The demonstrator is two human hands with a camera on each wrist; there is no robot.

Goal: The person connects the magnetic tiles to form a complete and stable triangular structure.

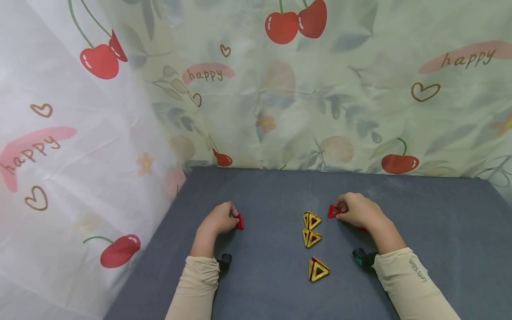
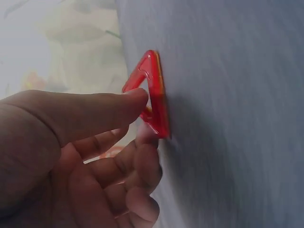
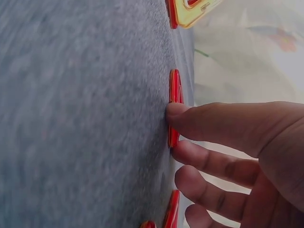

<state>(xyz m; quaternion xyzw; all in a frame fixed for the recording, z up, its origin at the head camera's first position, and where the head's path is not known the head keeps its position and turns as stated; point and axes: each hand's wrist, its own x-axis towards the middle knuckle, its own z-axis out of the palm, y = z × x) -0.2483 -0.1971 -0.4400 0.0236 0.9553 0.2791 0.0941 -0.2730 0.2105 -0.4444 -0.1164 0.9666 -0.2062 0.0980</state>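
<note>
My left hand [image 1: 219, 218] pinches a small red triangular tile [image 2: 159, 102] with an open middle. In the left wrist view its thumb lies on the red face and a finger meets the lower corner; a thin yellow edge shows. My right hand [image 1: 360, 211] holds another red triangular tile [image 1: 332, 212] between thumb and index finger, low over the dark cloth. Two more red pieces [image 3: 172, 209] show under that hand at the bottom of the right wrist view, partly cut off. Left of it in the head view stand yellow triangular tiles [image 1: 312, 238] in small joined groups.
Another yellow group [image 1: 318, 270] lies nearer the front. The grey table cloth [image 1: 272, 284] reaches back to a patterned curtain [image 1: 240, 111], which also hangs along the left side. Dark wrist cameras [image 1: 363, 258] sit at both cuffs.
</note>
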